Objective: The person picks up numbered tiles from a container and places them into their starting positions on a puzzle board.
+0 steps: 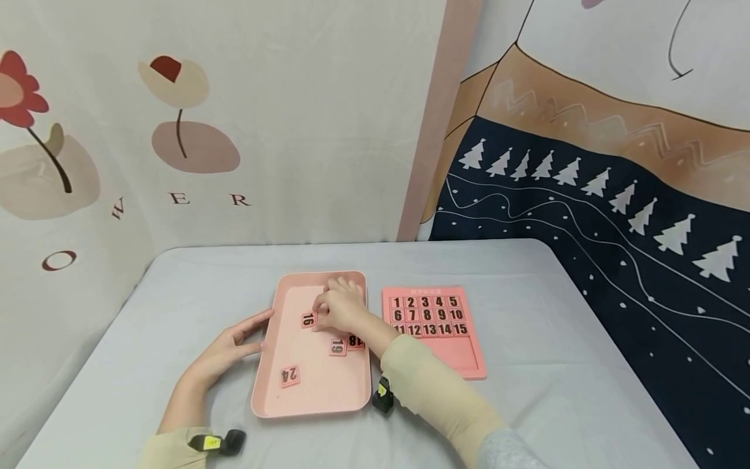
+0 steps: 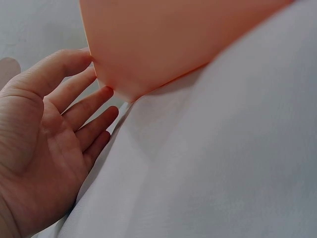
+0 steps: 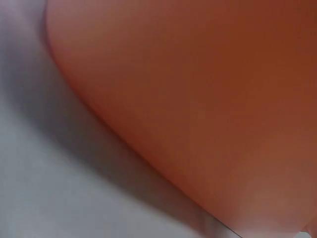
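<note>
In the head view, a pink tray [image 1: 316, 405] holds several small pink number tiles. My right hand [image 1: 342, 307] reaches into its upper part, fingers curled at the number 16 tile [image 1: 308, 320], which they seem to pinch at its right edge; the fingertips are partly hidden. Below lie the 19 tile [image 1: 337, 347], the 18 tile [image 1: 355, 342], partly covered by the wrist, and the 24 tile [image 1: 290, 376]. My left hand [image 1: 230, 348] touches the tray's left side with spread, relaxed fingers. The right wrist view shows only the tray's blurred wall [image 3: 188, 124].
Right of the tray lies a pink number board [image 1: 469, 359], with tiles 1 to 15 in rows and a bare recess below them. My right forearm crosses its lower left corner. A pale cloth [image 1: 545, 391] covers the table, and printed curtains hang behind.
</note>
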The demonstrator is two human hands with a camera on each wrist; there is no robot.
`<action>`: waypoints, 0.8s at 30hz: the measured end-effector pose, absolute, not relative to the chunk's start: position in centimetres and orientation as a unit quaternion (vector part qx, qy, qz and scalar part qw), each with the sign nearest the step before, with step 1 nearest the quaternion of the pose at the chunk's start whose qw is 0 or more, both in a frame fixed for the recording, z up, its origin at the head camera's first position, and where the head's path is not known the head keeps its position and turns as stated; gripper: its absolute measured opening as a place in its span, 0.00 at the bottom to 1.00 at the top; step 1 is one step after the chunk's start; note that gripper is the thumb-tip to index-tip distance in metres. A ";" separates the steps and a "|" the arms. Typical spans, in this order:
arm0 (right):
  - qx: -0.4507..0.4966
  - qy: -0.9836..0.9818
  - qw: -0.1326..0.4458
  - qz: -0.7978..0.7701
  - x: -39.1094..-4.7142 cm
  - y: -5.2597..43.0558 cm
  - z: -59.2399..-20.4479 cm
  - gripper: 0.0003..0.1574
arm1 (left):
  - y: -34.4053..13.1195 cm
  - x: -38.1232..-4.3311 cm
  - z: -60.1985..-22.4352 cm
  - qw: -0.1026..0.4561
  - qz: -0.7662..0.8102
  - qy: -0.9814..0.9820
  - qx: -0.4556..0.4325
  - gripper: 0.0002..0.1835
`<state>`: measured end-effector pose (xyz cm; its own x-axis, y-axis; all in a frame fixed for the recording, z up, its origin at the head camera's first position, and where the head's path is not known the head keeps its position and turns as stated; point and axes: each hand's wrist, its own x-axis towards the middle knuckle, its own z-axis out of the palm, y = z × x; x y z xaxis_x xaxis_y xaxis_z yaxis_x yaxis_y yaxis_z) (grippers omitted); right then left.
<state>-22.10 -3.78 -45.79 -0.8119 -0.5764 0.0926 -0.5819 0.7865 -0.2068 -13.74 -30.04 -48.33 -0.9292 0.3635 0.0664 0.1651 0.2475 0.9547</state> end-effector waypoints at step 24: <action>0.447 -0.875 0.047 0.179 -19.8 4.5 -41.3 0.20 | -30.1 -13.8 -48.4 0.083 0.588 0.786 0.169 0.33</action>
